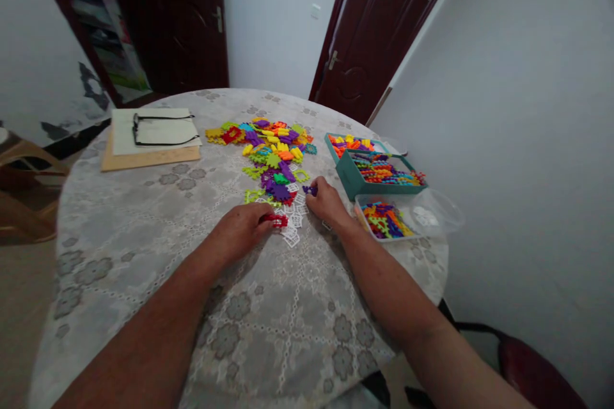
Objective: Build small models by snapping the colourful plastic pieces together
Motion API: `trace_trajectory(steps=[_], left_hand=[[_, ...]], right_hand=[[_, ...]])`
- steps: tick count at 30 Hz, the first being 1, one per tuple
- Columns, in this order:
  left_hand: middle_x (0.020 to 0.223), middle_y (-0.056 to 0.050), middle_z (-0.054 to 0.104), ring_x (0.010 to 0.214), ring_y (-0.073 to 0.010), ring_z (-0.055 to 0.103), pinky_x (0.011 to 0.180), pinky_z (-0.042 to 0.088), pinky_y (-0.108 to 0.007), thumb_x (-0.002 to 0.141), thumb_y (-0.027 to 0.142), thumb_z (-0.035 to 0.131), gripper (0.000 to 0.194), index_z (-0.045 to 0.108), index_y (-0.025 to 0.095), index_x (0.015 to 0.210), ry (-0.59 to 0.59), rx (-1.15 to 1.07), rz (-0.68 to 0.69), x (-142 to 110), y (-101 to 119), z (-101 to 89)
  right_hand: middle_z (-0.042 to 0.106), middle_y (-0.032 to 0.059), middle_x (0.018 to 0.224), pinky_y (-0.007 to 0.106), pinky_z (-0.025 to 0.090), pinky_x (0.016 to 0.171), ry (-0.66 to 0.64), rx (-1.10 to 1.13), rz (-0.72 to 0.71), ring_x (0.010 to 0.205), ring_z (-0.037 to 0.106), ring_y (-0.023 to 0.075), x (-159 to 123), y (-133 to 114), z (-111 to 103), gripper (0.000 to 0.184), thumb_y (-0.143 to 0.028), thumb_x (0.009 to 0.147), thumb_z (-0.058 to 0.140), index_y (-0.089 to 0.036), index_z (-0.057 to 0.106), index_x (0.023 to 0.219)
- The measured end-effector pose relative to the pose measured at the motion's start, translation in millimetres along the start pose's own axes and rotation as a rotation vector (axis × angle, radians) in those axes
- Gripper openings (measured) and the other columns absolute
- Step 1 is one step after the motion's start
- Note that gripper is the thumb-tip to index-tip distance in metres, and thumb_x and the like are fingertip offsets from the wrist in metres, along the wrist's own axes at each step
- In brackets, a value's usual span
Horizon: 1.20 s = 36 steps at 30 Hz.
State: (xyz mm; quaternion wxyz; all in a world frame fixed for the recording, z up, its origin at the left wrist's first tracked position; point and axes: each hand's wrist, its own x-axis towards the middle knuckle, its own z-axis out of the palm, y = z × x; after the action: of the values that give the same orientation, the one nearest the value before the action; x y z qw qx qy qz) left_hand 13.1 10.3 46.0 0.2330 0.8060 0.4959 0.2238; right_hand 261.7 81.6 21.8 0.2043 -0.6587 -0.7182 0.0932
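Leftward, we could pass over open tablecloth (153,223) to the papers (165,130). Ahead, coloured pieces (273,140) block us; rightward, a teal box (349,179) and clear tub (363,217).

left grip (242,227): red plastic (280,221); right grip (326,199): purple plastic (308,190)

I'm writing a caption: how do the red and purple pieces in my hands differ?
The red piece is bright red; the purple piece is dark purple. The red piece sits nearer you, in the left hand; the purple piece farther, in the right hand. Both are partly hidden.
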Motion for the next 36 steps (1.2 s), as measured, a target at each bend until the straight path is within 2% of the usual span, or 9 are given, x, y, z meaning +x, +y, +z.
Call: trace_trajectory(steps=[4,9,13,16,19,22,24,28,36], left_hand=[[0.095,-0.005,0.079,0.087,-0.0244,0.069,0.080,0.051,-0.035,0.094,0.041,0.055,0.025,0.076,0.027,0.097,0.001,-0.045,0.027,3,-2,-0.8],[0.103,-0.007,0.079,0.093,-0.0261,0.069,0.086,0.052,-0.038,0.096,0.041,0.053,0.028,0.076,0.027,0.103,0.032,-0.049,0.030,3,-4,-0.4],[0.103,-0.007,0.077,0.096,-0.0249,0.068,0.089,0.051,-0.036,0.096,0.034,0.049,0.027,0.074,0.026,0.102,0.063,0.018,0.044,2,-8,1.5],[0.100,-0.007,0.075,0.095,-0.0235,0.068,0.088,0.050,-0.034,0.095,0.028,0.049,0.025,0.073,0.024,0.099,0.059,0.077,0.047,2,-10,0.8],[0.098,-0.009,0.074,0.093,-0.0241,0.068,0.084,0.049,-0.034,0.094,0.025,0.047,0.025,0.072,0.023,0.097,0.080,0.130,0.039,1,-11,-2.1],[0.094,-0.009,0.073,0.088,-0.0249,0.066,0.080,0.049,-0.035,0.093,0.024,0.047,0.023,0.071,0.022,0.093,0.121,0.161,0.007,0,-12,-3.7],[0.093,-0.009,0.072,0.087,-0.0253,0.066,0.080,0.048,-0.036,0.092,0.023,0.048,0.022,0.070,0.023,0.092,0.128,0.170,-0.010,-1,-13,-3.1],[0.093,-0.009,0.072,0.088,-0.0253,0.066,0.080,0.048,-0.036,0.092,0.023,0.051,0.020,0.071,0.023,0.091,0.090,0.162,-0.033,-2,-15,-0.5],[0.093,-0.008,0.074,0.089,-0.0241,0.067,0.080,0.048,-0.034,0.090,0.018,0.053,0.021,0.073,0.023,0.090,0.055,0.136,-0.046,-5,-11,-5.5]], right_hand=[[0.070,0.0034,0.096,0.029,0.044,0.079,0.070,0.045,-0.062,0.087,0.062,0.0200,-16,-3,-21,0.016,-0.021,0.091,0.053,-0.023,0.059,0.105],[0.072,0.0067,0.105,0.032,0.048,0.087,0.135,0.063,-0.160,0.094,0.066,0.0221,-50,7,-80,0.036,-0.020,0.094,0.050,-0.022,0.057,0.128],[0.073,0.0097,0.110,0.037,0.049,0.094,0.166,-0.043,-0.143,0.102,0.066,0.0248,-79,46,-118,0.028,-0.018,0.091,0.046,-0.022,0.067,0.110],[0.073,0.0106,0.109,0.039,0.050,0.092,0.097,-0.141,-0.103,0.098,0.066,0.0259,-96,84,-127,0.031,-0.016,0.086,0.046,-0.021,0.069,0.107],[0.072,0.0122,0.106,0.042,0.051,0.090,0.074,-0.257,-0.080,0.096,0.065,0.0280,-107,108,-124,0.029,-0.017,0.084,0.047,-0.022,0.069,0.102],[0.071,0.0159,0.108,0.049,0.048,0.098,0.217,-0.322,-0.103,0.103,0.064,0.0326,-112,103,-120,0.027,-0.020,0.088,0.047,-0.022,0.069,0.103],[0.071,0.0165,0.110,0.050,0.047,0.101,0.274,-0.249,-0.157,0.107,0.064,0.0332,-109,83,-116,0.024,-0.024,0.092,0.048,-0.021,0.068,0.104],[0.072,0.0116,0.108,0.042,0.052,0.095,0.132,0.005,-0.283,0.103,0.067,0.0276,-90,26,-92,0.020,-0.032,0.097,0.052,-0.022,0.068,0.107],[0.067,0.0160,0.128,0.038,0.050,0.099,-0.011,0.031,-0.319,0.114,0.064,0.0268,-18,-46,-4,0.044,-0.042,0.096,0.064,-0.018,0.062,0.134]])
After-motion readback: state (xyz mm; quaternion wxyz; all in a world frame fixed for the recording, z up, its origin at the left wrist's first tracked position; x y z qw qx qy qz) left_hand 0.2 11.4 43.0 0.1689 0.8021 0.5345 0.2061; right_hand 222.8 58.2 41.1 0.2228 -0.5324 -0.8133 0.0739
